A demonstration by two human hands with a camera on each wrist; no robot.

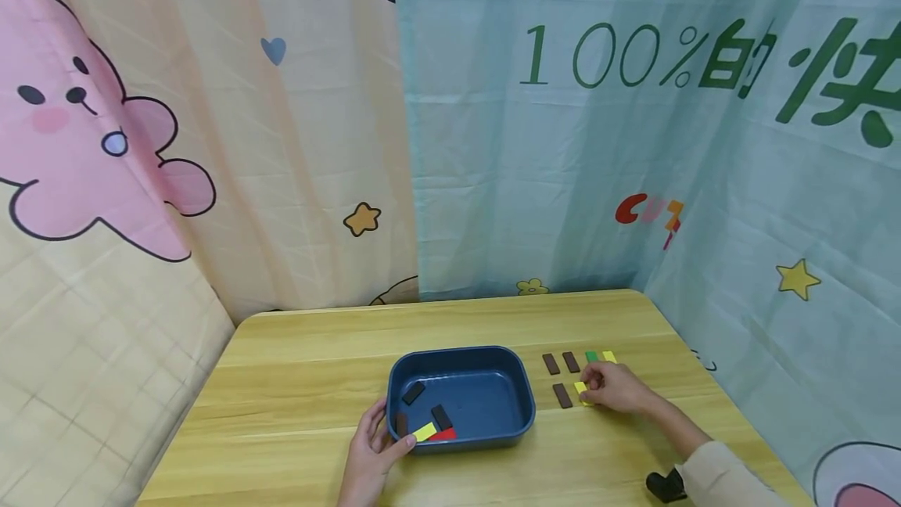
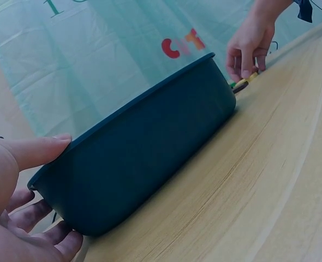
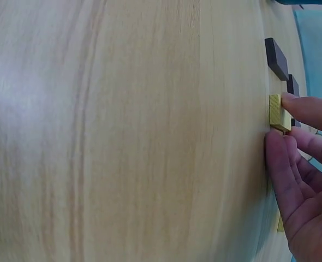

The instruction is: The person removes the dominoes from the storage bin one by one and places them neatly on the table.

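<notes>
A dark blue rectangular tub (image 1: 486, 405) stands on the table, with my left hand (image 1: 369, 452) at its front left corner. The left thumb lies over the rim while the fingers curl against the outer wall, as the left wrist view shows. Inside lie two black blocks (image 1: 441, 417), a brown block (image 1: 401, 423), a yellow block (image 1: 425, 432) and a red block (image 1: 443, 435). Right of the tub, my right hand (image 1: 621, 390) pinches another small yellow block (image 3: 275, 112) between thumb and fingers, down at the tabletop.
Beside the right hand, three flat brown blocks (image 1: 561, 395), a green block (image 1: 591, 356) and a yellow block (image 1: 609, 356) lie in two rows. The wooden table (image 1: 296, 382) ends at printed curtains (image 1: 479, 202) behind and at the right.
</notes>
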